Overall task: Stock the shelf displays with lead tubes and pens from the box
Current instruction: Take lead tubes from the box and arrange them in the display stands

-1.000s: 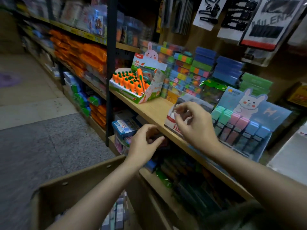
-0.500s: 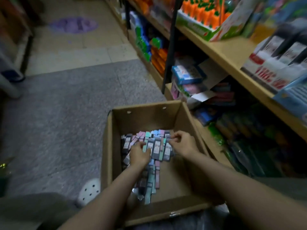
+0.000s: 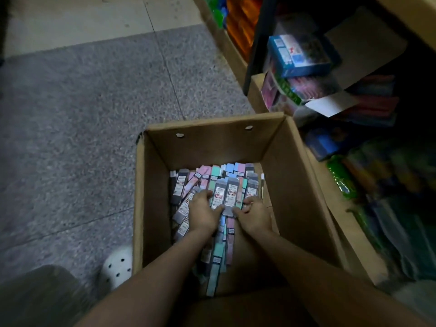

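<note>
An open cardboard box [image 3: 295,161] stands on the floor below me, holding a heap of flat lead tubes [image 3: 205,180] in grey, pink, mint and blue. Both hands are down inside it. My left hand [image 3: 203,214] and my right hand [image 3: 254,214] press from either side on a small bunch of grey lead tubes [image 3: 227,195] lying on top of the heap, fingers curled around its edges. The tubes under my hands are hidden.
The lower wooden shelf [image 3: 257,95] runs along the right, crowded with a blue packet box [image 3: 299,55], pink packs and green bagged goods [image 3: 342,178]. A black upright post [image 3: 256,43] stands at its corner. Grey speckled floor lies to the left, with my white shoe [image 3: 116,267] beside the box.
One second ago both hands were up at the shelf display; the view then dropped to the box. Since half a second ago the hands have closed tighter around the grey tubes.
</note>
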Available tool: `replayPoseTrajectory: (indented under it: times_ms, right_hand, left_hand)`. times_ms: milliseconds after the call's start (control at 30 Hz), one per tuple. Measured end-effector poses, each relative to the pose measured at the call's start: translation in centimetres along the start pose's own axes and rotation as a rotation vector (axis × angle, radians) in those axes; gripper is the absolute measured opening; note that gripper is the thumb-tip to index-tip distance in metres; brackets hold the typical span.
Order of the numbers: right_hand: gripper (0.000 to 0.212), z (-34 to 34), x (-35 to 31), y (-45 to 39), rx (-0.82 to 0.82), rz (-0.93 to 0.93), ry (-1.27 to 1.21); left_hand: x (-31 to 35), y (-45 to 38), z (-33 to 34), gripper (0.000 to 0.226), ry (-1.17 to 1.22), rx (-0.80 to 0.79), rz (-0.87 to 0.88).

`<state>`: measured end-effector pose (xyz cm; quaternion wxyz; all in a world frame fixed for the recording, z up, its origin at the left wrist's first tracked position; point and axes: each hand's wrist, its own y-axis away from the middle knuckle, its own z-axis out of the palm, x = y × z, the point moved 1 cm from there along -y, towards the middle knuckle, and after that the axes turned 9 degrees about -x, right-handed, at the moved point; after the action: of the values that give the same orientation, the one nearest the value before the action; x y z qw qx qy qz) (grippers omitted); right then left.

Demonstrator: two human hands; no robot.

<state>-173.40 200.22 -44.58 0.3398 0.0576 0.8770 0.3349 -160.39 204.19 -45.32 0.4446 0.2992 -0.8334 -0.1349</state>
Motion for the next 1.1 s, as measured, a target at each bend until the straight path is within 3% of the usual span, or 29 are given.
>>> replayPoseTrajectory:
  times_ms: [200,400,567,700,833,967,1100]
  right_hand:
    - [0.039,1.3,-0.1,-1.8,0.069,0.025,0.063]
    - [0.034,1.7,0.1,-1.6,0.085,0.041,-0.005]
    - [0.02,1.5,0.8,-0.9,0.041,0.044,-0.157]
    - [0.016,0.6,1.6,0.0,0.004,0.033,-0.254]
    - [0.02,-0.7,1.3,1.5,-0.071,0.032,-0.4]
    - [0.032,-1.1,-0.7,3.5,-0.185,-0.075,-0.507]
    - [0.033,-0.5,-2.8,4.6,-0.248,-0.142,-0.508]
  left_hand:
    - [0.1,-1.3,0.5,0.042,-0.097,0.083,0.005]
    - [0.2,-0.7,0.7,0.042,-0.054,0.059,-0.066]
    - [0.1,0.0,0.7,0.02,-0.022,0.041,-0.086]
    - [-0.2,0.6,0.2,0.02,0.221,0.029,-0.184]
    - [0.4,1.9,-0.1,0.025,0.654,-0.072,-0.3]
    - [1.7,3.5,-0.7,0.018,0.918,-0.162,-0.237]
    - [2.3,3.7,-1.1,0.025,0.994,-0.152,-0.148]
